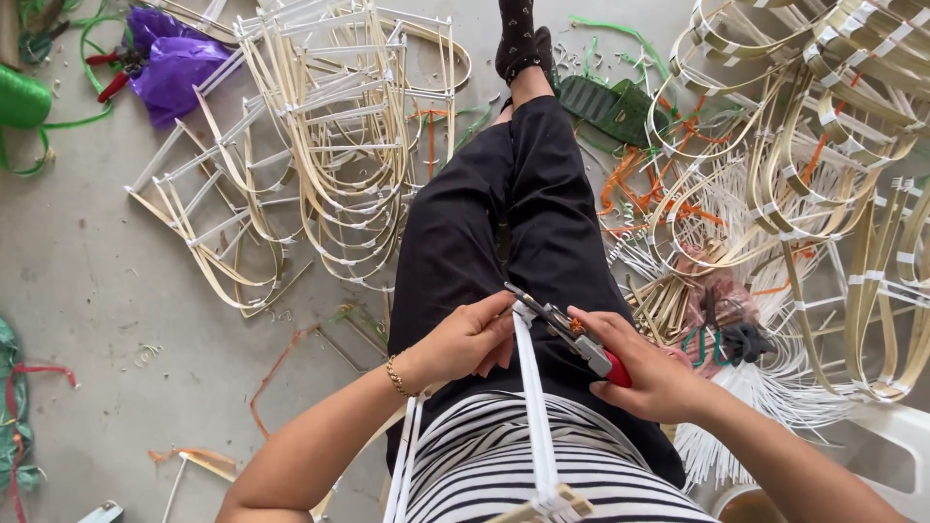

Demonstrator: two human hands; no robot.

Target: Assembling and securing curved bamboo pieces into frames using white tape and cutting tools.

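My left hand (470, 337) pinches the top end of a white plastic strip (534, 407) that runs up from a small bamboo frame piece (547, 507) at my lap. In my right hand (644, 373) I grip red-handled pliers (572, 334), whose dark jaws meet the strip's end right by my left fingers. A gold bracelet (395, 375) circles my left wrist. Both hands work above my crossed legs in black trousers (504, 213).
Heaps of bent bamboo-strip frames lie on the concrete floor, one pile (329, 126) on the left, a bigger pile (814, 155) on the right. White strips (765, 397) bundle at the right. A purple bag (170, 63), green twine (24, 102) and orange scraps (639, 184) are scattered about.
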